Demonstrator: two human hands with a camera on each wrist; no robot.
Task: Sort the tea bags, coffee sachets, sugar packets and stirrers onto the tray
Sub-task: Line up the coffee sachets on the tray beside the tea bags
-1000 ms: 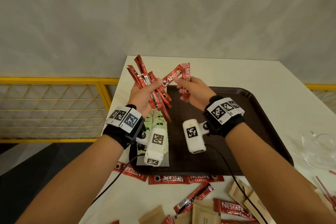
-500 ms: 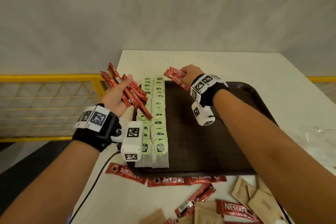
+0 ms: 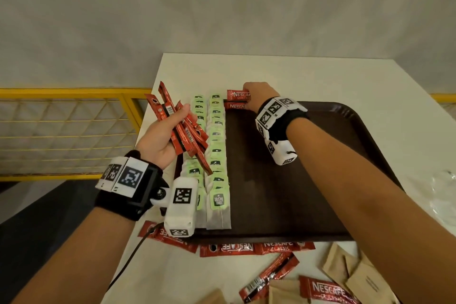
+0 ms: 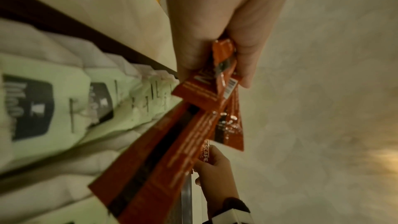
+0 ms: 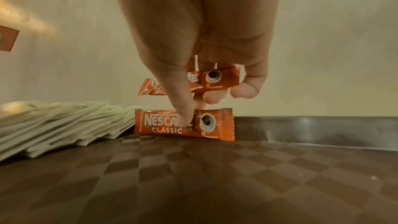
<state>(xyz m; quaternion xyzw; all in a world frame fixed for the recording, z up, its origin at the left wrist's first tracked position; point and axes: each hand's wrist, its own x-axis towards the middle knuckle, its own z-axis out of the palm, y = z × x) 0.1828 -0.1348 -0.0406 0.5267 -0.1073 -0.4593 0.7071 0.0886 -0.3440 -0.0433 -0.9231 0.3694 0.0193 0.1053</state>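
Tray part-filled: tea rows laid, coffee sachets going in at the far edge.

Dark brown tray with raised glossy rim and chequered floor, set on pale worktop; 2 overlapping rows of green-tagged tea bags along its left side. Right hand at the far left corner, thumb pressing 1 flat red foil sachet propped against the rim just beside the tea bags, other fingers curled round a 2nd sachet above it. Left hand clenched on a fanned bunch of red sachets over the tea rows. More red sachets and tan paper packets loose on the worktop by the near rim. Compared with 0.5 s ago, right hand lower and now down at the rim.
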